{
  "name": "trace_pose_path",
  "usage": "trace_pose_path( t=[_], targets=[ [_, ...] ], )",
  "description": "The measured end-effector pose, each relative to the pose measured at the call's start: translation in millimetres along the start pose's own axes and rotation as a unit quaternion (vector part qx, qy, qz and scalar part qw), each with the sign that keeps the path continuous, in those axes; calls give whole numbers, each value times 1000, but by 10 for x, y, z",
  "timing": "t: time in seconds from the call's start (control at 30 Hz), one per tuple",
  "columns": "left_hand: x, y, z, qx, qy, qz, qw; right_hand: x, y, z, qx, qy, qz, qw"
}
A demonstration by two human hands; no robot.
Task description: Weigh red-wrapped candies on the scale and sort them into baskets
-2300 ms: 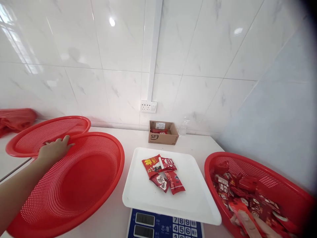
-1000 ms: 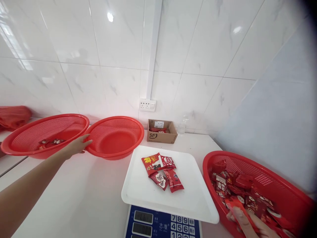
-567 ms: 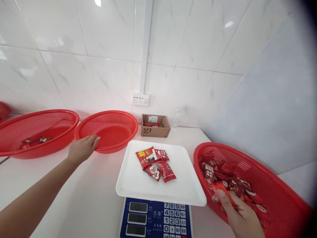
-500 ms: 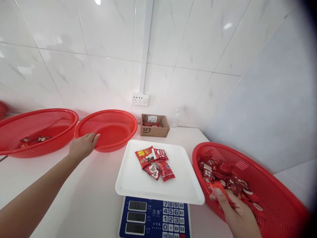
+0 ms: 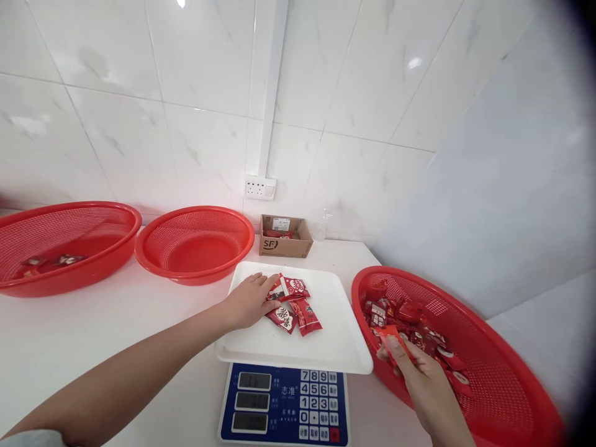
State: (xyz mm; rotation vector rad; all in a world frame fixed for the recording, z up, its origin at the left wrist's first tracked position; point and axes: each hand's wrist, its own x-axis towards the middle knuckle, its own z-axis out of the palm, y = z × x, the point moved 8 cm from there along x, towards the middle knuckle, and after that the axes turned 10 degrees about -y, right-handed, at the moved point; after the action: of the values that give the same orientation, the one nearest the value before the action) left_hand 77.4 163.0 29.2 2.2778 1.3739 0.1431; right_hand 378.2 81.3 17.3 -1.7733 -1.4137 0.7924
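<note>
My left hand [image 5: 249, 301] lies on the white scale tray [image 5: 335, 338], fingers stretched out over the left side of a small pile of red candy packets [image 5: 293, 304]. My right hand [image 5: 419, 375] is over the near rim of the red basket [image 5: 493, 397] at the right, pinching one red packet [image 5: 393, 338] between thumb and fingers. That basket holds several red packets [image 5: 414, 326]. The tray rests on a blue electronic scale [image 5: 284, 403] with a keypad and displays.
An empty red mesh basket [image 5: 195, 245] stands behind the tray at left. Further left another red basket [image 5: 60, 245] holds a few packets. A small cardboard box [image 5: 285, 236] and a clear bottle [image 5: 320, 226] sit against the tiled wall under a socket [image 5: 261, 187].
My left hand left the rim of the empty basket and moved right onto the scale tray's packets. My right hand lifted a packet from the right basket toward its near rim.
</note>
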Motion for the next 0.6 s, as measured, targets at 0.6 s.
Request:
trace_pose_path(
  t=[0.6],
  targets=[
    [-251,-494,-1042,120,296,-106,942,-40,135,-7,35,1,-15,999]
  ],
)
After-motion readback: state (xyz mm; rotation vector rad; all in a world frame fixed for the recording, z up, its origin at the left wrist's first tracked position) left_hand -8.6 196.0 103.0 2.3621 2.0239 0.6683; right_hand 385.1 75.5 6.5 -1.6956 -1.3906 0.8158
